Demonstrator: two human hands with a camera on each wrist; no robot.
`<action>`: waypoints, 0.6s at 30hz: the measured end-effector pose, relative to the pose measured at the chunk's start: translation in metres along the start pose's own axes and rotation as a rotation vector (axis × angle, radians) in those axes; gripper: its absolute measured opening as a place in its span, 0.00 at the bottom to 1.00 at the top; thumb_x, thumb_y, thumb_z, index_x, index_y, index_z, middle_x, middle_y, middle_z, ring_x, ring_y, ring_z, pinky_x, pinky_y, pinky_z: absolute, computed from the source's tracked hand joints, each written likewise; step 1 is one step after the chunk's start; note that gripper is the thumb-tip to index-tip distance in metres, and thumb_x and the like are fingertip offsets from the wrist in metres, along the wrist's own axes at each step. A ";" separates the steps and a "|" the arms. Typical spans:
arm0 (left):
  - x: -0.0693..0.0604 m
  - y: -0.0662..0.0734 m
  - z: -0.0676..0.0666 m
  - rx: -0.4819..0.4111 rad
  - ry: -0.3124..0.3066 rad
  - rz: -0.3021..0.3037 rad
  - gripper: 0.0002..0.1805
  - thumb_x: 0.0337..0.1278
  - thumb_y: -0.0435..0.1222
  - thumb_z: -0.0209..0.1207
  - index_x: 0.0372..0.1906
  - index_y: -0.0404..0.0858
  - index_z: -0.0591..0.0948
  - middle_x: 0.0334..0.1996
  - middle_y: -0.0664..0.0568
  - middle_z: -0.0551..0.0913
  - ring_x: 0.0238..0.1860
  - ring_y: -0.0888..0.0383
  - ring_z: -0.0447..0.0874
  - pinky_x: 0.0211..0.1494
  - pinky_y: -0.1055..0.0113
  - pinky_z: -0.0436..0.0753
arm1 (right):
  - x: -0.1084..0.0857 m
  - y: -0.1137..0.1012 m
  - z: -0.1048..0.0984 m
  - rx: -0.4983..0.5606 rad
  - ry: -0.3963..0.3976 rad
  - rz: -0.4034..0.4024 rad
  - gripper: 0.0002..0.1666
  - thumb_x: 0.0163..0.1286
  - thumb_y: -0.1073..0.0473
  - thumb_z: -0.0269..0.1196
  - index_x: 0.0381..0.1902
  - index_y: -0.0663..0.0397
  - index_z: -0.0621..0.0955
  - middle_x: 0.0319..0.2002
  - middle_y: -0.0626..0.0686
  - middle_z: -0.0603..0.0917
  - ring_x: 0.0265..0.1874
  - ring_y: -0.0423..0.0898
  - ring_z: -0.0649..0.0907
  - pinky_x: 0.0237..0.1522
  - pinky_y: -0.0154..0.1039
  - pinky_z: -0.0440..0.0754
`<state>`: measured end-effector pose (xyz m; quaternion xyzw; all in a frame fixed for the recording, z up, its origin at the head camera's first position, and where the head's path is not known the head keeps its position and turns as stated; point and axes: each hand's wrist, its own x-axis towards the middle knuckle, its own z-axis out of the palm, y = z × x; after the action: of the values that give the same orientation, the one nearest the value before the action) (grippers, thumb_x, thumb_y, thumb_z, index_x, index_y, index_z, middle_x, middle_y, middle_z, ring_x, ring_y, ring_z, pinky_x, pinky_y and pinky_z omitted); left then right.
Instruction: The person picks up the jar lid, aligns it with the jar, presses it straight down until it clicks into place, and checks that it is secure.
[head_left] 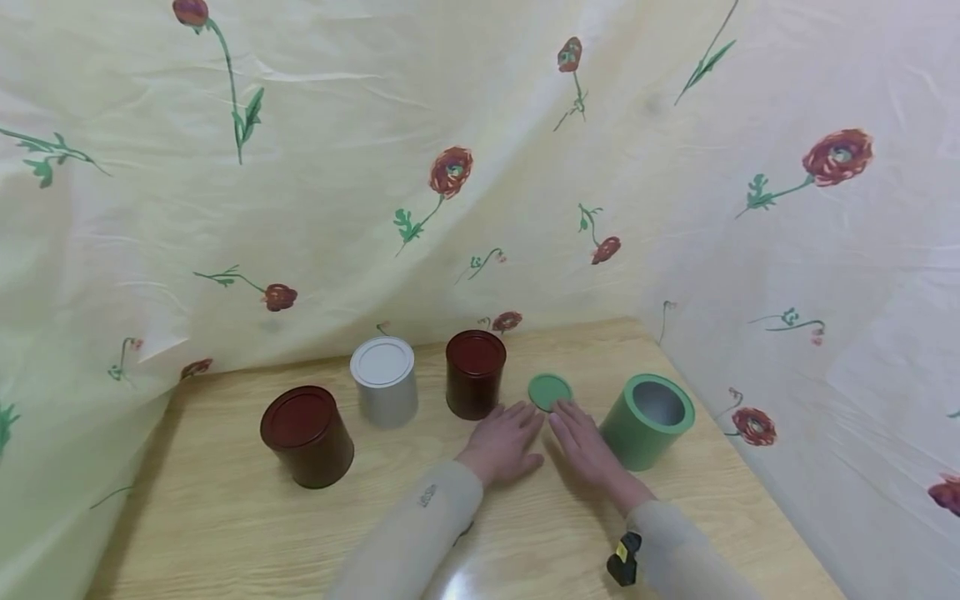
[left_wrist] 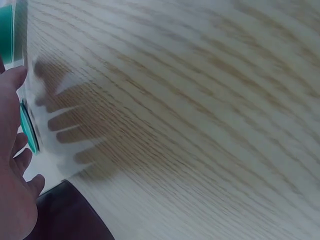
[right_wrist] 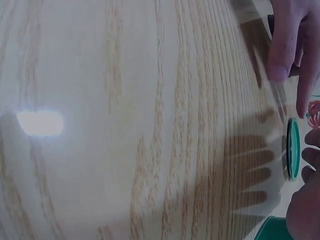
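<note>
In the head view a green disc-shaped lid (head_left: 550, 392) lies flat on the table, just beyond both hands. The left hand (head_left: 504, 443), palm down with fingers spread, is left of and nearer than the lid, close to a dark red can (head_left: 476, 375). The right hand (head_left: 588, 446) has extended fingers at the lid's near edge; whether they touch it cannot be told. An open green can (head_left: 637, 429) stands right of this hand. The left wrist view shows the left hand (left_wrist: 15, 150) beside the lid (left_wrist: 29, 127); both hands hold nothing.
Farther left on the wooden table (head_left: 225, 517) stand a grey can (head_left: 386, 387) with a light lid and another dark red can (head_left: 307, 437). A flowered cloth (head_left: 337, 167) hangs behind the table and along its sides.
</note>
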<state>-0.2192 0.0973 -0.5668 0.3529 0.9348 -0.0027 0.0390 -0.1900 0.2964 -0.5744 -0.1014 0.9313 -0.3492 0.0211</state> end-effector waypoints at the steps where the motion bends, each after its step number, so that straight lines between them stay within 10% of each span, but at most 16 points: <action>1: 0.002 0.000 0.000 0.001 -0.003 -0.001 0.41 0.79 0.62 0.50 0.86 0.49 0.60 0.86 0.53 0.58 0.85 0.53 0.54 0.86 0.51 0.57 | 0.001 0.000 0.000 0.002 -0.002 0.005 0.40 0.91 0.43 0.34 0.81 0.71 0.61 0.83 0.70 0.57 0.84 0.70 0.50 0.82 0.69 0.40; 18: 0.020 0.002 -0.002 -0.001 -0.017 -0.041 0.41 0.78 0.62 0.53 0.85 0.49 0.62 0.85 0.55 0.59 0.85 0.55 0.55 0.86 0.52 0.58 | 0.004 0.003 -0.004 0.026 -0.039 0.038 0.37 0.92 0.47 0.32 0.82 0.69 0.61 0.83 0.69 0.57 0.85 0.66 0.50 0.84 0.64 0.42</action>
<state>-0.2332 0.1123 -0.5662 0.3338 0.9414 -0.0059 0.0471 -0.1950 0.3005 -0.5733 -0.0901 0.9279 -0.3587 0.0475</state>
